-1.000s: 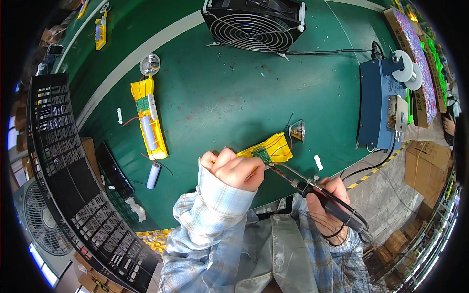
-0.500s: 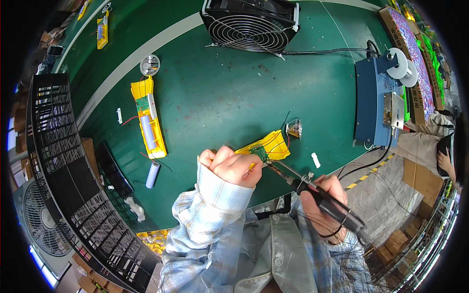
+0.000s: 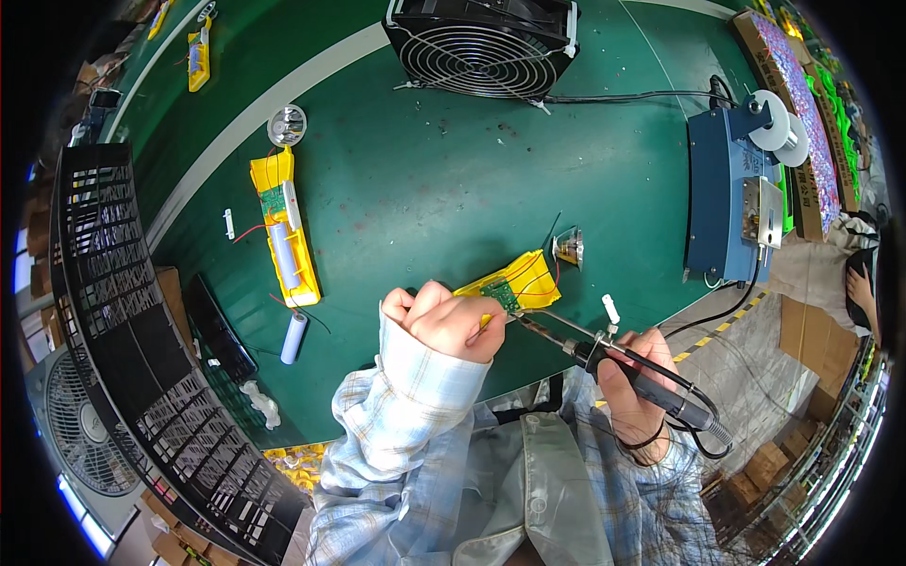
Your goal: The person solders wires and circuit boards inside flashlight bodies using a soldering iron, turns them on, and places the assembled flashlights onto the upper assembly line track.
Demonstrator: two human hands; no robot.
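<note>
A yellow casing (image 3: 514, 281) with a small green circuit board (image 3: 500, 294) at its near end lies on the green bench (image 3: 425, 189), near the near edge, slightly right of centre. Thin red wires run off it toward a small reflector part (image 3: 569, 247) just to the right.

The left hand (image 3: 444, 321) is closed in a fist at the near-left end of the casing; what is pinched in it cannot be told, possibly solder wire. The right hand (image 3: 628, 382) is wrapped fully round the handle of a soldering iron (image 3: 604, 354), whose tip is laid at the board.

Judged best practice: the tip is kept flat on one pad only, the casing is pinned so it cannot slide, and the iron's cable is kept off the wires. Contact is best held brief, since the plastic shell sits just beside the joint.

Further out: a blue soldering station (image 3: 727, 193) with a solder spool at far right, a fan (image 3: 481, 42) at the far edge, a second opened yellow casing (image 3: 286, 236) at left, a loose cylindrical cell (image 3: 294, 338) near it, and a black rack (image 3: 142, 349) at the left edge.
</note>
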